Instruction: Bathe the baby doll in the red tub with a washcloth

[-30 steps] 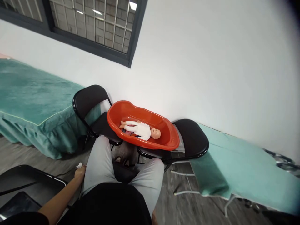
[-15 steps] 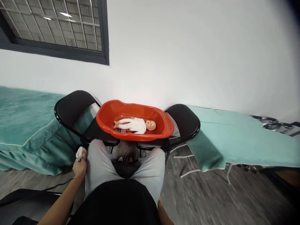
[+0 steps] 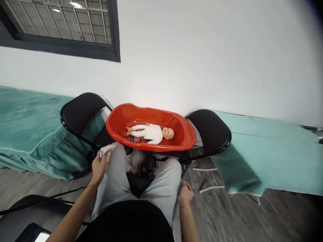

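Observation:
My left hand (image 3: 99, 168) is closed around a crumpled white cloth (image 3: 106, 151) beside my left knee. Outside my right knee, my right hand (image 3: 185, 193) has its fingers curled; whatever they hold, if anything, is hidden. In front of my knees stands a red baby bathtub (image 3: 121, 116). A baby doll (image 3: 152, 132) in white clothing lies on its back in it, its head toward the right. Partly beneath the doll lies a dark item with a pink figure (image 3: 137, 139).
Two black folding chairs (image 3: 82, 112) hold up the tub against the white wall. A dark green covered bed (image 3: 32, 127) is at the left and a light green covered bed (image 3: 272, 154) at the right. A phone-like device (image 3: 32, 232) lies on a seat at the lower left.
My left hand has risen and moved right with the cloth, up to my left knee. My right hand has come up into view beside my right thigh. The view has shifted slightly.

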Demonstrator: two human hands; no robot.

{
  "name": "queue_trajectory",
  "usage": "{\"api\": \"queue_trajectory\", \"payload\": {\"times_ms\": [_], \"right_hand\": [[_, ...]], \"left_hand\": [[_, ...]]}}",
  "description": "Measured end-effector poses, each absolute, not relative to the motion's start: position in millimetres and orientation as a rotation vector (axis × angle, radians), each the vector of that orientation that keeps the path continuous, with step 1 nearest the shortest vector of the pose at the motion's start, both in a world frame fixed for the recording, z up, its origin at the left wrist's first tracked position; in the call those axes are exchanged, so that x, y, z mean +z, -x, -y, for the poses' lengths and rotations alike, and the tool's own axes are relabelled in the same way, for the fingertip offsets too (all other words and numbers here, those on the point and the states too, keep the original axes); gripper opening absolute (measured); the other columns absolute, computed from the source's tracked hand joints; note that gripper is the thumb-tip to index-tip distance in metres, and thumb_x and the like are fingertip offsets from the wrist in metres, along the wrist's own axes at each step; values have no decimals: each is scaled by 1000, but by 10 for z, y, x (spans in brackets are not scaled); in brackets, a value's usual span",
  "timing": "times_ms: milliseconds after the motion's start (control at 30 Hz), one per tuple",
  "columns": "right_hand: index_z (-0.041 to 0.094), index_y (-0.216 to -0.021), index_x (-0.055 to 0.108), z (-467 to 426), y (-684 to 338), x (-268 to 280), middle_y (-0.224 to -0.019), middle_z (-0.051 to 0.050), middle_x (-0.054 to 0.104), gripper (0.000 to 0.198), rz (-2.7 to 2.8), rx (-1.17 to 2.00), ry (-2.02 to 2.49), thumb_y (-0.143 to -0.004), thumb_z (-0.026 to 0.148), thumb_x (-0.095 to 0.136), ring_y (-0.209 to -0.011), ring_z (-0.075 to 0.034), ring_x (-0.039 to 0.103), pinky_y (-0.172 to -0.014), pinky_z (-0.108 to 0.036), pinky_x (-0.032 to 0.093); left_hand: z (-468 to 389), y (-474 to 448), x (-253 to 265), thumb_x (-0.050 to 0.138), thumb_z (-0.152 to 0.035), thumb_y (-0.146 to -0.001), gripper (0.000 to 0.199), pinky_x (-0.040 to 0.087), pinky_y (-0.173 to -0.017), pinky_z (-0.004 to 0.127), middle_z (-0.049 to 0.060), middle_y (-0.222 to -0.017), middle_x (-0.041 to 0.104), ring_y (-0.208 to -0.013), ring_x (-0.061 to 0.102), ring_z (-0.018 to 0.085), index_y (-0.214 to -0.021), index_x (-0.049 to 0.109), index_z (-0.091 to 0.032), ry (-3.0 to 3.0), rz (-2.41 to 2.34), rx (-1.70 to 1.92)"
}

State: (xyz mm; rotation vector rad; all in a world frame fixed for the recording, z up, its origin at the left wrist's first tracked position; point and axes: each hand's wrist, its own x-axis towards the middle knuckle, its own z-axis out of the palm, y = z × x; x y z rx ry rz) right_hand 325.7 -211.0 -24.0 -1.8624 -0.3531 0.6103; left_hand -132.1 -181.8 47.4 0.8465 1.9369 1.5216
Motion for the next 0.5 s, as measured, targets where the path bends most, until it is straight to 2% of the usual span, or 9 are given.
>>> {"api": "queue_trajectory", "payload": {"times_ms": [67, 200, 300, 400, 500], "right_hand": [[19, -74, 64, 1938, -3163, -89, -69, -4, 68, 20, 318, 676, 1769, -76, 38, 69, -76, -24, 71, -68, -33, 56], [18, -92, 72, 1865, -2746, 476, -81, -4, 75, 42, 403, 1083, 1326, -61, 45, 85, -80, -20, 72, -74, -30, 58], [18, -100, 74, 1995, -2334, 867, -95, -8, 78, 48, 516, 1359, 1150, -68, 51, 89, -85, -22, 74, -76, -32, 59], [22, -120, 72, 2083, -1988, 1007, -126, -12, 74, 60, 567, 1528, 1095, -74, 57, 87, -109, -26, 73, -85, -35, 60], [26, -133, 67, 2029, -1798, 939, -141, -10, 67, 70, 499, 1626, 940, -74, 57, 87, -124, -29, 67, -99, -41, 57]], "left_hand": [[1792, 1201, 612, 67, -49, -79, 43, 54, -69, 29, 6, -93, 76, -80, 69, 21, -107, 73, -17, -744, -1766, 1558], [1731, 901, 921, 76, -45, -73, 47, 58, -66, 31, 5, -87, 74, -72, 70, 20, -110, 70, -17, -594, -1456, 1534], [1697, 610, 1099, 82, -51, -69, 53, 59, -68, 34, 6, -88, 75, -76, 72, 24, -107, 70, -17, -621, -1366, 1437], [1679, 244, 1141, 81, -59, -68, 57, 57, -67, 33, 6, -87, 75, -79, 70, 25, -105, 72, -16, -842, -1336, 1233], [1639, -140, 1081, 76, -57, -76, 46, 53, -69, 31, 5, -87, 75, -79, 67, 24, -101, 77, -18, -1179, -1192, 896]]}}
